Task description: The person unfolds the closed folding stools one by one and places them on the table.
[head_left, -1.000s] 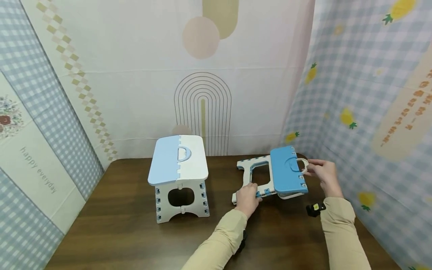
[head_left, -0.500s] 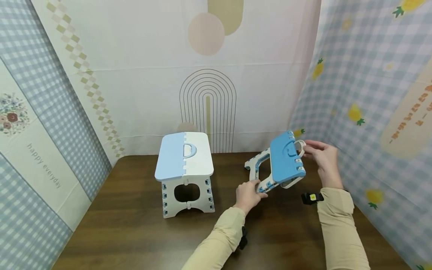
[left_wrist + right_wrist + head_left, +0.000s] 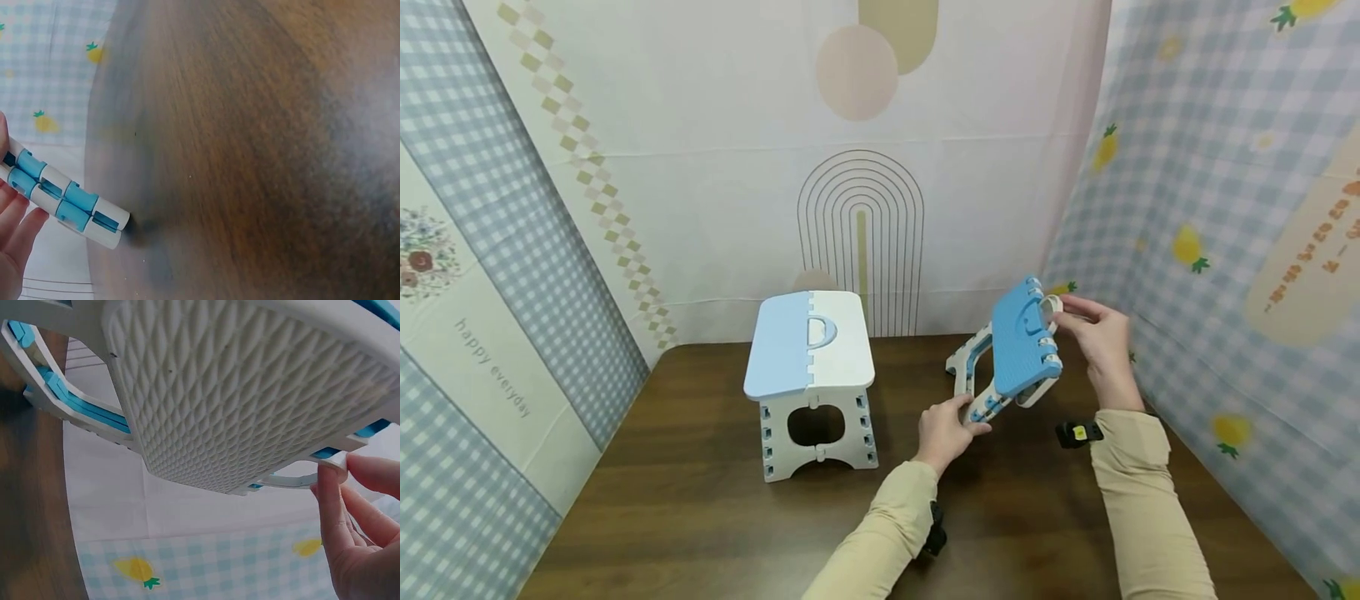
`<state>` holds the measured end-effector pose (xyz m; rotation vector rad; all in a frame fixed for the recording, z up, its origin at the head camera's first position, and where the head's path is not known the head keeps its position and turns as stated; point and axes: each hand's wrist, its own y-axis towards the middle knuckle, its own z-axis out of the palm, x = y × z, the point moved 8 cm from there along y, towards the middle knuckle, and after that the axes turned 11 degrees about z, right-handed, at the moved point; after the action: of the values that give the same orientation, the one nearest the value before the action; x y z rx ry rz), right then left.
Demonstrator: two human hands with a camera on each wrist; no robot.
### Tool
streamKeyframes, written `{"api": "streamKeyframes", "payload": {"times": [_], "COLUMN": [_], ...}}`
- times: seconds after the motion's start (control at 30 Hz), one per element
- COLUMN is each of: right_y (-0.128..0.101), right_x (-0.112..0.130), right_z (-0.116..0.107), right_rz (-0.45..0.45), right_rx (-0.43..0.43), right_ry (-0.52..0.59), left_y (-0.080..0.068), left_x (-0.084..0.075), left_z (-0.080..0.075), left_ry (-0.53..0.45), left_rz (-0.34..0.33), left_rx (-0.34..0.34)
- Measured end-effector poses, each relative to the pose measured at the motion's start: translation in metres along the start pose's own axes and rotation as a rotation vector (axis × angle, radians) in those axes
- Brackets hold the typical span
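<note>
1. The folded stool [image 3: 1011,354] has tipped up steeper since a second ago: its handle end has risen off the worktop [image 3: 700,492] and only the leg end is still down.
2. Head view: the right hand [image 3: 1093,333] pinches the white handle at the stool's raised top end, fingers curled round it. The left hand [image 3: 946,427] grips the lower leg edge, thumb and fingers closed on the blue-and-white hinge. The stool stands tilted at the back right of the worktop. Well to its left, the open stool [image 3: 812,375] stands upright, seat half pale blue, half white.
3. Left wrist view: fingers [image 3: 15,231] wrap the hinge edge [image 3: 65,203], its tip touching the brown worktop [image 3: 250,156].
4. Right wrist view: the stool's white ribbed underside [image 3: 250,400] fills the frame, and fingertips [image 3: 334,500] hold the thin handle.
</note>
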<state>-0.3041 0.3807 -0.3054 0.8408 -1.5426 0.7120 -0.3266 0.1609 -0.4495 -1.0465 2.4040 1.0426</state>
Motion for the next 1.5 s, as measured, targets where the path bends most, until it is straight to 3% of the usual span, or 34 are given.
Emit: {"api": "streamKeyframes", "payload": {"times": [0.3, 0.57, 0.77, 0.97, 1.17, 1.37, 1.5], "right_y": [-0.005, -0.012, -0.024, -0.034, -0.038, -0.042, -0.044], "right_x": [0.003, 0.011, 0.022, 0.027, 0.033, 0.045, 0.048], "right_z": [0.018, 0.037, 0.056, 0.07, 0.077, 0.086, 0.09], "right_rz": [-0.041, -0.131, -0.306, -0.402, -0.44, -0.519, -0.531], "right_rx": [-0.006, -0.076, -0.073, -0.078, -0.058, -0.04, -0.026], "right_ry": [0.059, -0.11, -0.23, -0.258, -0.256, -0.322, -0.34], "left_y": [-0.009, -0.017, -0.022, -0.028, -0.032, -0.032, -0.033], "left_x": [0.008, 0.013, 0.018, 0.02, 0.019, 0.016, 0.015], "left_z": [-0.002, -0.004, 0.004, 0.011, 0.012, 0.013, 0.015], "left_ry": [-0.112, -0.201, -0.303, -0.412, -0.482, -0.558, -0.563], "left_rz": [-0.046, -0.116, -0.184, -0.222, -0.23, -0.212, -0.192], "left_rx": [-0.021, -0.063, -0.068, -0.106, -0.153, -0.206, -0.224]}}
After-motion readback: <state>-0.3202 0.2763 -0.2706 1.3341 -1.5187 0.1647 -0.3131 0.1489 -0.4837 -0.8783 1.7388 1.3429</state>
